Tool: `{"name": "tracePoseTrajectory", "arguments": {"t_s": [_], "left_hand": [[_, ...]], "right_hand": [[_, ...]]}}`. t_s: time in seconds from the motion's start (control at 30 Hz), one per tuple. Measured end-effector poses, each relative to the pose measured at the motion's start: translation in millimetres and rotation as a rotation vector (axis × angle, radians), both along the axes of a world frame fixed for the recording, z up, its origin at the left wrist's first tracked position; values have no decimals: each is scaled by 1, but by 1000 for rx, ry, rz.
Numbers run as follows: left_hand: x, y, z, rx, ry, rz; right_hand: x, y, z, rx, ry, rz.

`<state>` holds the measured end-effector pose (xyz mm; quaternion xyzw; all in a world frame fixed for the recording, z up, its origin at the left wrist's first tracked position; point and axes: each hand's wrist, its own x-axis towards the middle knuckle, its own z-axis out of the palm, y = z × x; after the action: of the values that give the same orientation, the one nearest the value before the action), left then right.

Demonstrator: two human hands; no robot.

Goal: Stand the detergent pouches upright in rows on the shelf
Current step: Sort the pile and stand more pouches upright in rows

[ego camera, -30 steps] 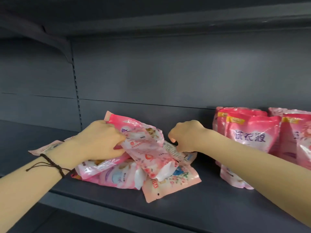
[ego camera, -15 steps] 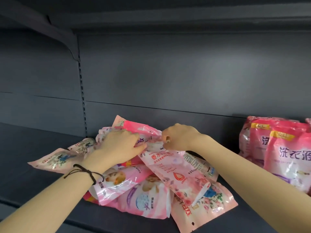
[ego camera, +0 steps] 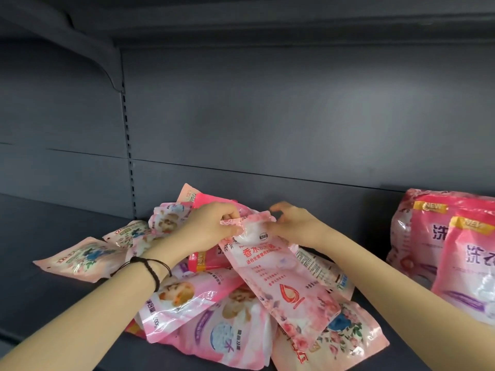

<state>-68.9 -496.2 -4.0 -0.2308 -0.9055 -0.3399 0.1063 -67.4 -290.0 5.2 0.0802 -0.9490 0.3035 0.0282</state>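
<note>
Closer together than a moment ago, the left hand (ego camera: 211, 226) pinches the top edge of the rose-print pouch (ego camera: 278, 271) atop the heap (ego camera: 230, 330) on the shelf (ego camera: 53, 290), while the right hand (ego camera: 294, 226) curls at its corner, whether gripping I cannot tell, and a lift by that slick seam could slip or drag neighbours off.

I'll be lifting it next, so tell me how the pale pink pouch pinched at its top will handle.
Likely floppy: the pale pink pouch crumples where the left hand and right hand pinch its top. Probably slippery, given its glossy film. It may sag when stood.
</note>
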Motion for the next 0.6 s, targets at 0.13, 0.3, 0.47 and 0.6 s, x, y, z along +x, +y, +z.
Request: {"name": "tracePoseTrajectory", "arguments": {"t_s": [0.13, 0.3, 0.47, 0.6], "left_hand": [[16, 5, 21, 139, 107, -53], [39, 16, 27, 546, 45, -104], [71, 36, 4, 893, -159, -204], [93, 54, -24, 884, -145, -236]], "right_hand": [[10, 11, 1, -523, -174, 64], [39, 19, 6, -1099, -104, 55], [67, 12, 4, -1135, 179, -64], [91, 15, 1, -1133, 330, -142]]}}
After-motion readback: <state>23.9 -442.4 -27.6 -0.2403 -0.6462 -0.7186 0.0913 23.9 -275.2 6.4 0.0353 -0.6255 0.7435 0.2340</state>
